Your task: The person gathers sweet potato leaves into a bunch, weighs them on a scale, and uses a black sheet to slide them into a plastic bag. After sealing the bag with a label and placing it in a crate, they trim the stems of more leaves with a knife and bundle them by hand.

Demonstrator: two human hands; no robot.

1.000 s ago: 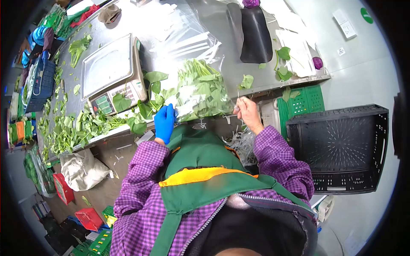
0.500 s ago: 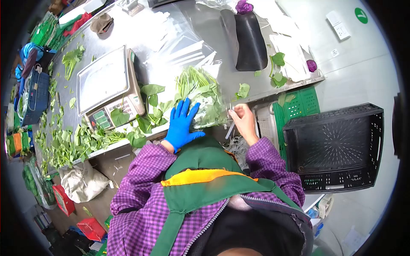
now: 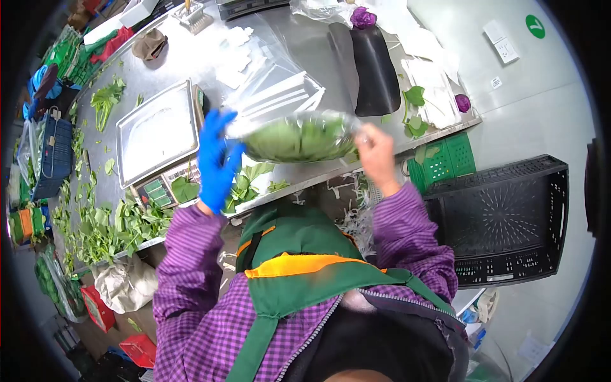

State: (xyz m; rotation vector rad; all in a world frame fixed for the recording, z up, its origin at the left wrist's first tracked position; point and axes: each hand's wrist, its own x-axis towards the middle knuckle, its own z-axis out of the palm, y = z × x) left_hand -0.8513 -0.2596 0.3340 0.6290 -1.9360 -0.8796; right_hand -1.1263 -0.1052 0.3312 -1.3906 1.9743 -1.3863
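Observation:
A clear plastic bag of leafy greens [image 3: 299, 139], blurred by motion, is stretched sideways between my hands above the table's front edge. My right hand [image 3: 377, 153], bare, is closed on the bag's right end. In a blue glove, my left hand [image 3: 216, 159] has the clear left end between thumb and fingers, smeared by motion. Just left of that glove stands a weighing scale [image 3: 159, 134] with a steel pan. Loose leaves [image 3: 251, 181] lie under the bag along the table edge. Behind it rest flat plastic bags [image 3: 280, 95] with white stripes.
More loose greens [image 3: 102, 223] spread over the table's left side. A black sheet [image 3: 375, 70] lies at the back, near purple rolls of tape [image 3: 363, 18]. At the right are a black crate [image 3: 503, 216] and a green basket [image 3: 452, 156]. A blue crate [image 3: 54, 153] stands far left.
The bag of greens has come up off the table edge and turned sideways. My left hand has moved left to its left end; my right hand has risen with its right end.

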